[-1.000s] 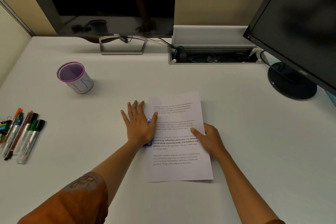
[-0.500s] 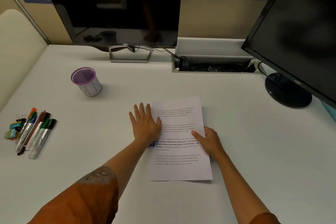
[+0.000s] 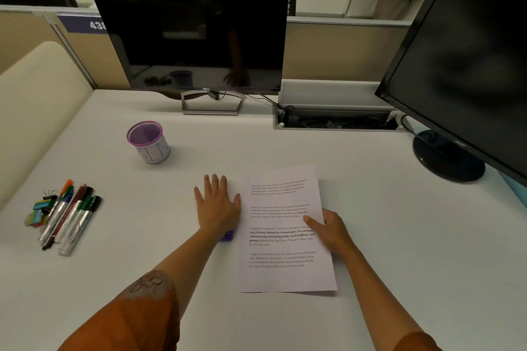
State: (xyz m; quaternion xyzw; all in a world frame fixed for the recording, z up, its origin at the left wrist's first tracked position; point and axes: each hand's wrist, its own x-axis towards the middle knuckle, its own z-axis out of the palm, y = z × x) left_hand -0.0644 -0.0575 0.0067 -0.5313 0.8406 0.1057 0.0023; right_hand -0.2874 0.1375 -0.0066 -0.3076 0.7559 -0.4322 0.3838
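Sheet (image 3: 285, 279) lies at three o'clock of my left hand (image 3: 218, 208), flat and released over a blue object (image 3: 227, 236); my right hand (image 3: 330, 229) pinches the sheet's three-o'clock edge.

"DELL" on lower bezel of centre monitor (image 3: 196, 34). Blue sign (image 3: 85, 24) on partition, top left: "438", rest hidden behind monitor. Printed sheet (image 3: 285, 273): same para approx. 4x, starts "Village life is a peaceful, close-knit, and nature-connected way of living"; 3rd para partly bold, incl. "around strong community bonds, local traditions, and primary". Pen cup (image 3: 151, 148): blue handwritten letters, not legible.
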